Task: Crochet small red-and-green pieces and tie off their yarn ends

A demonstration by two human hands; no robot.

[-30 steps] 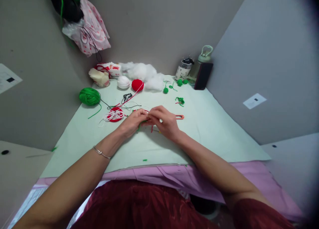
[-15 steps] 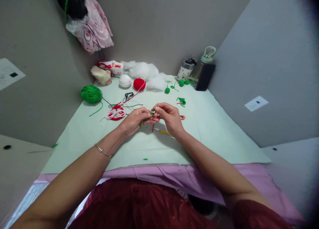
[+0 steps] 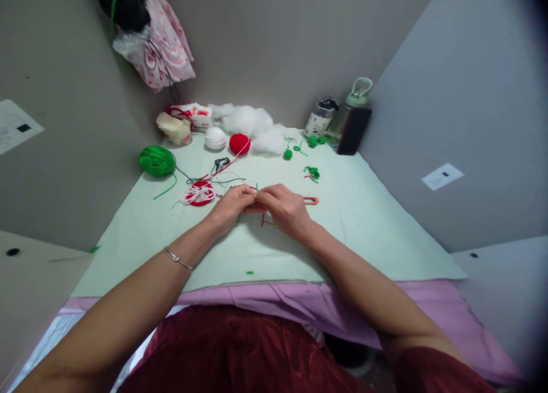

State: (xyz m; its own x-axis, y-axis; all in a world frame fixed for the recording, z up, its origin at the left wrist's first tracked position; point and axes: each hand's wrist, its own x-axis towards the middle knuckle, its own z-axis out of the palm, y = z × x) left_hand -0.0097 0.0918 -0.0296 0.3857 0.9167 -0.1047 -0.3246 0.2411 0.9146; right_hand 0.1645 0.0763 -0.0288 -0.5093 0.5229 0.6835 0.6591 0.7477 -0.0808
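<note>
My left hand [image 3: 231, 207] and my right hand [image 3: 285, 210] meet over the middle of the table, both with fingers pinched together. Between the fingertips a little green yarn [image 3: 257, 186] shows, and the fingers cover most of it. A red strand [image 3: 263, 217] hangs just below the hands. Partly hidden under my right hand lies a thin tool with a yellow handle [image 3: 275, 226]. Beyond that hand an orange looped handle [image 3: 312, 200] sticks out. To the left of my left hand rests a red disc wound with white yarn [image 3: 200, 193].
Along the back stand a green yarn ball [image 3: 156, 161], a white ball [image 3: 215, 138], a red ball [image 3: 239, 144] and white stuffing [image 3: 248, 122]. Small green balls [image 3: 288, 153], green scraps [image 3: 313, 173], a phone [image 3: 354, 132] and a bottle [image 3: 356, 99] are at the right.
My right hand has turned over, knuckles up, and its fingers have closed in against my left fingertips. More of the orange handle shows, and less of the yellow one.
</note>
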